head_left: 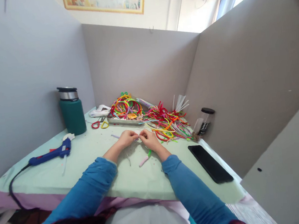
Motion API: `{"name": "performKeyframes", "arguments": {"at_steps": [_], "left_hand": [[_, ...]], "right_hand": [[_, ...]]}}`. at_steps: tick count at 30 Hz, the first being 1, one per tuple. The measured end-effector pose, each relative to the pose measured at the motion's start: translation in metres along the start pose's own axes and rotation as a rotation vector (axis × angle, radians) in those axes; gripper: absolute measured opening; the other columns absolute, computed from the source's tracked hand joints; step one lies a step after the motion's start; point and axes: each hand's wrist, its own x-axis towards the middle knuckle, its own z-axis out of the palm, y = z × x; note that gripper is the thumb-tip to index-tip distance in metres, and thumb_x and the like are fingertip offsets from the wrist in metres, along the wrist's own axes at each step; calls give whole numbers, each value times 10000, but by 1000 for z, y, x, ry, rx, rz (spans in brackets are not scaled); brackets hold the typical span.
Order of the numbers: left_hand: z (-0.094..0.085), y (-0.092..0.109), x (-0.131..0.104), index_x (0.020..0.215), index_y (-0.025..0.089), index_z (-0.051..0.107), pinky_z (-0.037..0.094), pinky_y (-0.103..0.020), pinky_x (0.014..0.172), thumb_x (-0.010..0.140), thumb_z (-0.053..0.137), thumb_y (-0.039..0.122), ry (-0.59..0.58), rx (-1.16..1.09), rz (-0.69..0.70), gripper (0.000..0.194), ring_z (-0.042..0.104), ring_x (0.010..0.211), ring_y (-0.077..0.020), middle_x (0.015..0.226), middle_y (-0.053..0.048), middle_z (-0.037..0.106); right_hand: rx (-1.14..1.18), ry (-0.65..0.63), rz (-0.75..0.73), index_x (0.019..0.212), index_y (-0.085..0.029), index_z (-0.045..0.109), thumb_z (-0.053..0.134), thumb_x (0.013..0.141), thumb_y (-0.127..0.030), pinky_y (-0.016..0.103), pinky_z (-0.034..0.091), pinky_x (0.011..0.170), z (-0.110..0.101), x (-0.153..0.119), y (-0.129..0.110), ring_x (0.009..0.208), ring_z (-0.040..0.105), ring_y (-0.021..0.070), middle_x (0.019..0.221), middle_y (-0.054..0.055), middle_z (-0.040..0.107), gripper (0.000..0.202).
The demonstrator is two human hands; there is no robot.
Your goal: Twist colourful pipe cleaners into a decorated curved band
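Observation:
My left hand (127,137) and my right hand (147,137) meet fingertip to fingertip above the middle of the table. Both are closed in a pinch on a thin lilac pipe cleaner (115,136), whose free end sticks out to the left of my left hand. The part between my fingers is mostly hidden. Below my right hand lies a pink and green pipe-cleaner piece (145,160). A short grey strand (128,159) rests under my left wrist.
A blue glue gun (49,155) and green bottle (72,113) stand left. Scissors (100,124), a metal tray (123,121) and a heap of pipe cleaners (166,119) are at the back. A phone (210,163) and clear bottle (204,122) are right. Partitions (144,59) enclose the table.

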Motion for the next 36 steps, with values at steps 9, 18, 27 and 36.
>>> {"name": "performKeyframes", "arguments": {"at_steps": [9,18,27,36], "left_hand": [[2,1,-3,710,113,621,218,-210,344,723,555,340,-74,-158,-92,237,309,297,-62,378,63,403],[0,3,-6,639,116,582,186,-209,346,706,582,419,-155,-321,-136,310,267,286,-50,322,72,337],[1,-4,-3,655,92,598,207,-213,343,697,606,410,-263,-578,-136,320,239,290,-41,325,61,345],[1,-6,-3,647,92,603,212,-217,333,739,552,434,-338,-593,-177,357,235,279,-52,295,63,300]], "right_hand": [[5,-4,-9,829,-192,563,471,753,-266,219,360,566,-2,-1,-3,580,502,117,621,-25,565,140],[29,-3,-24,824,-194,572,470,756,-271,204,325,538,-2,-1,-4,538,461,100,585,-38,543,144],[20,-3,-27,835,-194,583,475,754,-277,204,323,540,-3,-1,-4,546,461,101,595,-34,543,158],[4,3,-41,840,-196,591,466,762,-271,208,316,533,-3,-1,-3,537,455,102,585,-35,533,165]]}}
